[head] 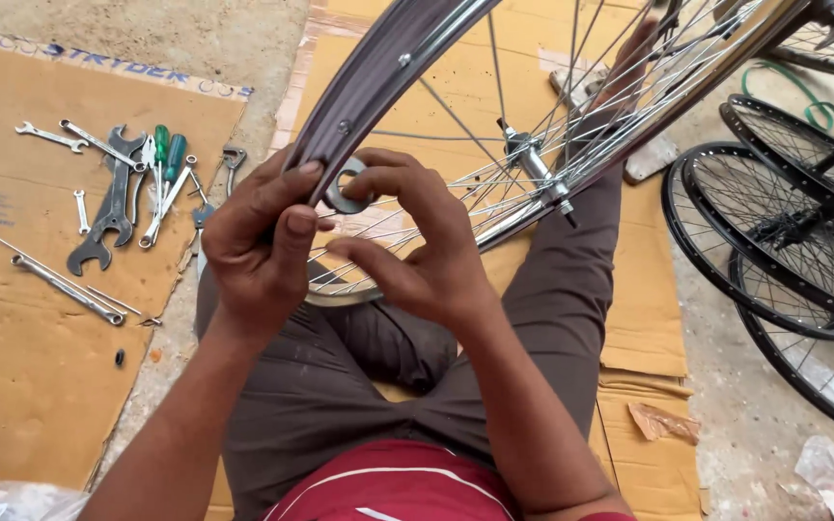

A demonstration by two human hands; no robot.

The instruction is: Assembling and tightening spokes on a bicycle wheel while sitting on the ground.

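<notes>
flattened cardboard sheets point(41, 367) cover a gritty concrete floor and carry everything at hand. toward the left edge of the big sheet lie open-ended spanners point(98, 207), two green-handled screwdrivers point(168, 154) and a long thin wrench point(65, 285), all well apart from the work. next comes the left hand point(258, 246), its fingers closed around the near edge of the silver bicycle rim point(369, 82), thumb pressed on the rim's inner face. just beside it, touching the rim, sits a small round spoke key point(347, 185), pinched between the curled fingers of the right hand point(427, 251). the wheel rests tilted over the lap, its hub point(533, 164) and spokes to the right. to do this turn well, i judge the key should seat squarely on the nipple, with the rim held steady. black wheels point(784, 232) lie off the right edge, on bare floor.
</notes>
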